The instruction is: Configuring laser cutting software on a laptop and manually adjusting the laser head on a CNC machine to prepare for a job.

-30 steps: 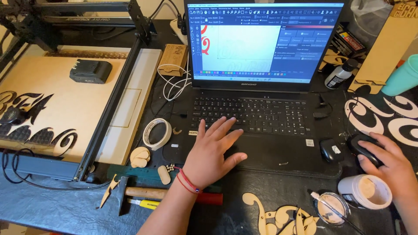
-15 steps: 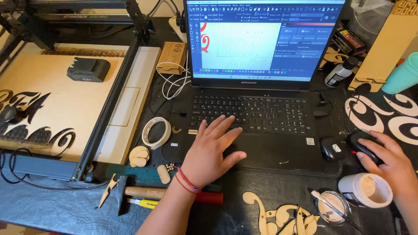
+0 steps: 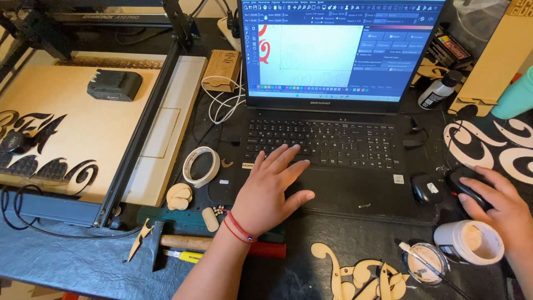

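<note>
At 9 o'clock we see the laser cutter's bed [image 3: 83, 133], its wooden sheet already carrying dark cut-out lettering along the left edge, with 1 black block [image 3: 114, 85] resting at 10 o'clock. Moving right, a roll of tape [image 3: 201, 166] and a hammer [image 3: 166, 242] lie near 7 o'clock. Our left hand [image 3: 272, 191] rests flat, fingers spread wide, on the laptop's [image 3: 333, 150] palm rest, holding nothing. The screen at 12 o'clock shows a design program with red lettering, so layout work looks under way. At 4 o'clock our right hand [image 3: 497, 208] curls over the black mouse [image 3: 466, 186], beside an open white jar [image 3: 469, 241].
</note>
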